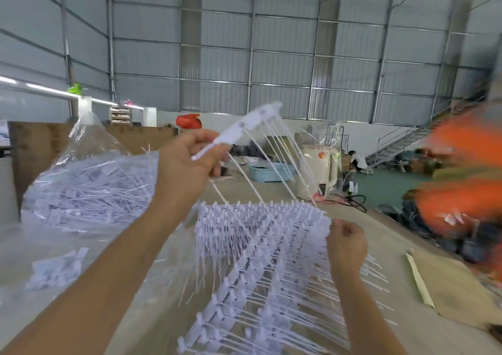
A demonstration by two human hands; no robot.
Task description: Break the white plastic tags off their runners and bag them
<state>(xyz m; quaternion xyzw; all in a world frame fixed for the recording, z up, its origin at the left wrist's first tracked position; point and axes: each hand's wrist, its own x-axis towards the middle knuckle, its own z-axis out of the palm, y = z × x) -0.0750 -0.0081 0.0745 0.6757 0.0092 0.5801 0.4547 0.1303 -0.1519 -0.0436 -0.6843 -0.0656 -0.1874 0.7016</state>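
Left hand (187, 161) fingers clenched round white runner (244, 126), long axis up-right; right hand (346, 242) fingers gripping tags (260, 235).

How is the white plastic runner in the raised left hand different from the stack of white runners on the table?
The white plastic runner is lifted in the air, gripped by the left hand; the stack of white runners lies on the table. The lifted one is a single piece with few thin strands hanging from it; the stack is many layers, densely packed. The right hand touches the stack's edge. Both are white plastic.
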